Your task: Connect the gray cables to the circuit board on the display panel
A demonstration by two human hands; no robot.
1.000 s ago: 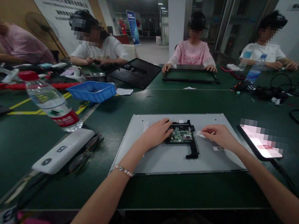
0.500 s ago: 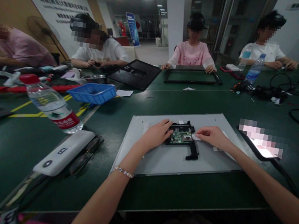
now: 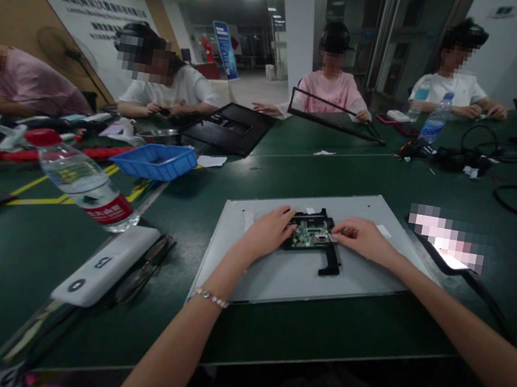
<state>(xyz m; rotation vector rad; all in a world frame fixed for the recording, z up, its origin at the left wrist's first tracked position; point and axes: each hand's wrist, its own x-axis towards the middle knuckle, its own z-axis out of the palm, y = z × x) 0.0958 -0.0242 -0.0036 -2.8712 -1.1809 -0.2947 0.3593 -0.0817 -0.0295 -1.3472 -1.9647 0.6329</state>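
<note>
Circuit board (image 3: 311,235) in a black plastic frame (image 3: 331,258), both lying on the panel between the hands. The green table (image 3: 286,172) spans the view; on it lies the light-gray flat panel (image 3: 273,282). To the left are a red-capped water bottle (image 3: 85,188) and, farther away, a blue plastic bin (image 3: 157,162). The left hand (image 3: 268,229) rests slightly parted fingers on the frame's left side. The right hand (image 3: 364,239) has narrowed fingertips at its right edge; whether they grip anything cannot be told. A white power bank (image 3: 105,267) sits near the bottle, eyeglasses (image 3: 144,270) just beside it.
</note>
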